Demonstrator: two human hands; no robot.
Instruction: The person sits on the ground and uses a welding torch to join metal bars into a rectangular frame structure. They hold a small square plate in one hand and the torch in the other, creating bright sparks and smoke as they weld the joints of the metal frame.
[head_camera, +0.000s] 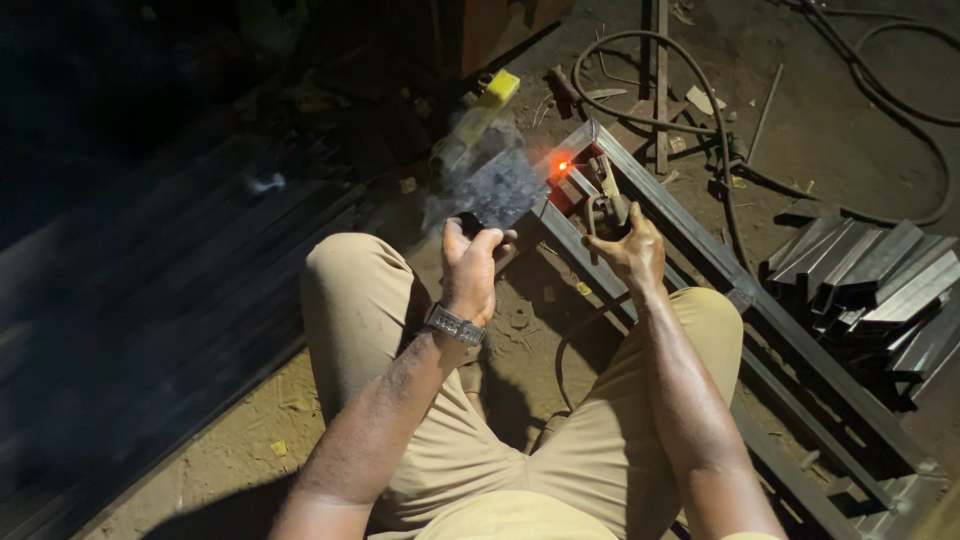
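Observation:
My left hand (472, 262) holds up a dark rectangular welding shield plate (500, 188) by its lower edge, tilted in front of the work. My right hand (632, 250) grips a welding electrode holder (606, 205) whose rod points at a glowing orange spot (562, 165) on a joint of the long steel frame (700, 250). Thin smoke drifts around the shield. I squat over the frame, knees in tan trousers on either side. A wristwatch (455, 325) sits on my left wrist.
Cut steel angle pieces (880, 275) are piled at the right. Cables (720, 150) loop across the dirt floor behind the frame. A yellow and white object (485, 105) lies behind the shield. Long dark metal bars (170, 280) lie to the left.

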